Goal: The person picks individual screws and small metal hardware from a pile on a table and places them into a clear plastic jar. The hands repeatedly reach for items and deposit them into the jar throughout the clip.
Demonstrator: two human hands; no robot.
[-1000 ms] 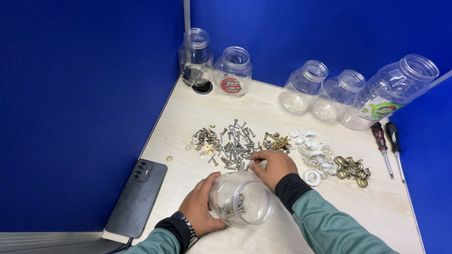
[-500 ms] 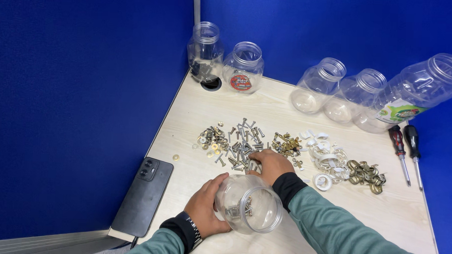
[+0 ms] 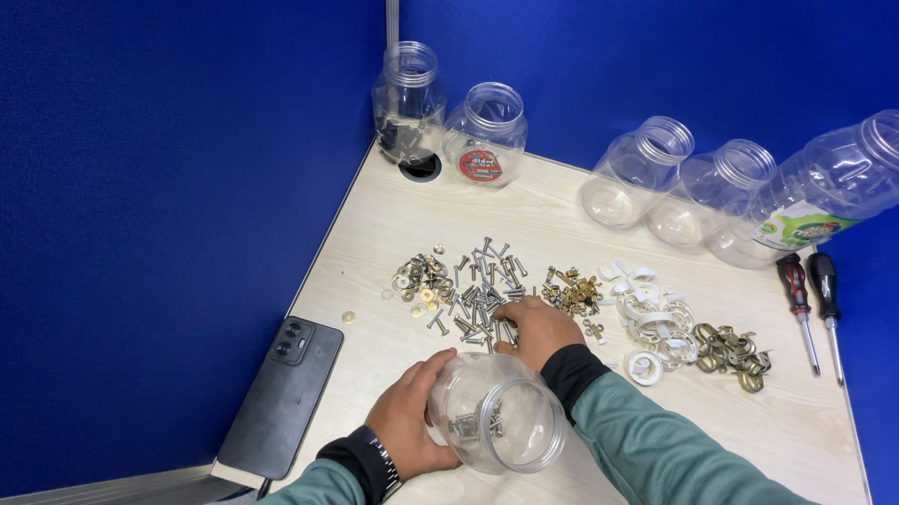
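A person sits at a pale wooden counter (image 3: 531, 211) between blue walls. The left hand (image 3: 409, 410) wraps around a clear plastic jar (image 3: 499, 414), tilted on its side at the near edge with its mouth toward the viewer and a few screws inside. The right hand (image 3: 536, 330) rests, fingers curled, on a heap of silver screws (image 3: 478, 293); whether it has pinched any cannot be seen. To do this well, keep the jar steady and pinch only silver screws, since brass fittings (image 3: 573, 292) lie just beside and white rings (image 3: 652, 314) sit near.
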